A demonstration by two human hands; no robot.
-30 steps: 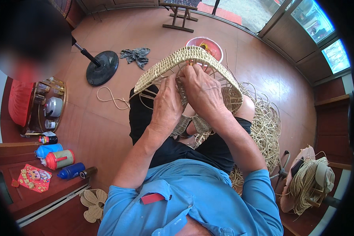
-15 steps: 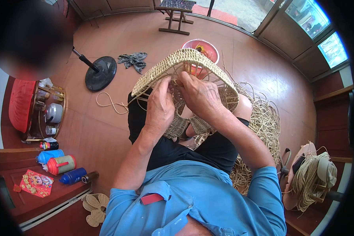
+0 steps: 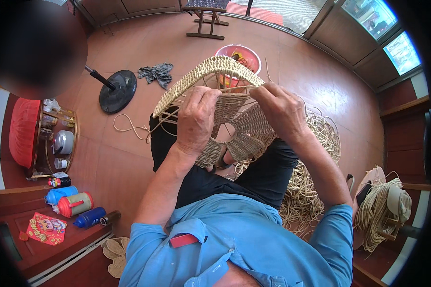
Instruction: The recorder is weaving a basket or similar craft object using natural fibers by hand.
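Note:
Above my lap stands a woven straw-cord piece (image 3: 248, 119) with a thick, curved braided rim (image 3: 210, 65) and an opening in its lower middle. My left hand (image 3: 195, 115) is closed at the left, inside the rim, its fingers pinched on a straw cord (image 3: 235, 89). At the right side my right hand (image 3: 283, 109) pinches the same cord, which runs taut between the two hands just under the rim. The fingertips are partly hidden behind the knuckles. A loose tail of cord lies on the floor to the left.
A heap of loose straw cord (image 3: 304, 191) lies right of my leg. Beyond the rim stands a pink basin (image 3: 254, 55). To the left are a round black stand base (image 3: 118, 92), a grey rag (image 3: 156, 74) and several flasks. A cord bundle (image 3: 376, 215) hangs at the right.
My hands, close together before at the middle of the rim, have moved apart, the right one outward to the right. A stretched cord now shows between them.

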